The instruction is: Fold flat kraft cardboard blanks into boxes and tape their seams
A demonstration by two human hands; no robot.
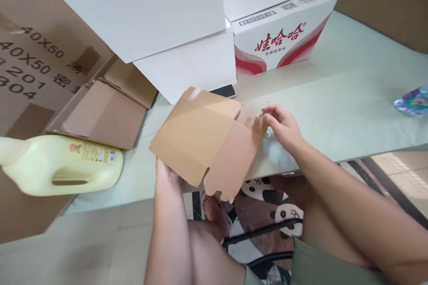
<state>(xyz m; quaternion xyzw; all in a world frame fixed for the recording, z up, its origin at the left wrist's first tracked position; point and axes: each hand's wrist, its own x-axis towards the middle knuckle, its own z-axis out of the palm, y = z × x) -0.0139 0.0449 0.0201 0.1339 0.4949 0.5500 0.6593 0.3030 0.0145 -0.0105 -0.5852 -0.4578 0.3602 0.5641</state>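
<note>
A brown cardboard box (197, 133) is tilted above the front edge of the table, its notched flap (230, 160) hanging out toward the lower right. My left hand (166, 173) holds the box from underneath at its left corner, with most fingers hidden behind the cardboard. My right hand (282, 125) is at the right end of the flap, thumb and fingers curled close together. Something small and blurred is by those fingertips, too smeared to make out. Beneath the right hand lies some clear plastic (279, 156).
Brown boxes (107, 113) and a pale yellow jug (90, 164) stand at the left. White boxes (190, 60), a dark phone (224, 91) and a red-and-white carton (277, 42) are behind. A shiny packet (414, 100) lies far right on the table (354, 98).
</note>
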